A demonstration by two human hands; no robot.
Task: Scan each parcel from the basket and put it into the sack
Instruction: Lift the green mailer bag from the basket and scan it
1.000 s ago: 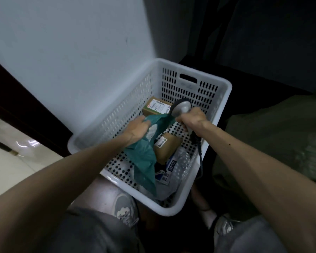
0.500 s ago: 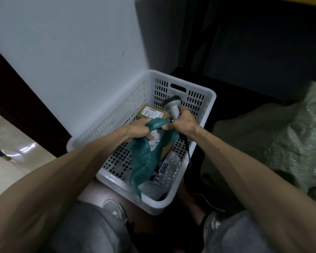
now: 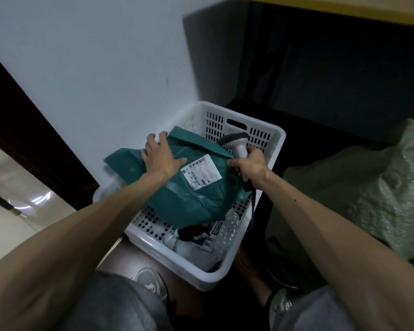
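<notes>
A green plastic mailer parcel [image 3: 201, 194] is spread flat above the white perforated basket [image 3: 276, 139], its white shipping label [image 3: 200, 174] facing up. My left hand [image 3: 159, 157] lies on the parcel's upper left part, fingers over its far edge. My right hand [image 3: 250, 164] grips the grey barcode scanner [image 3: 236, 143] and pinches the parcel's right edge. The scanner's head sits just beyond the parcel. Several other parcels [image 3: 215, 235] lie in the basket's near end, partly hidden. The pale green woven sack [image 3: 373, 187] slumps at the right.
A white wall [image 3: 93, 68] rises behind the basket and a dark doorframe [image 3: 22, 139] stands left. Dark shelving [image 3: 332, 80] fills the back right. My shoes [image 3: 151, 280] and knees are just below the basket. The scanner's cable [image 3: 252, 206] hangs over the basket's right rim.
The green parcel, crumpled and hanging from my left hand before, is now lifted and spread flat with its label up. My right hand with the scanner has taken hold of its right edge.
</notes>
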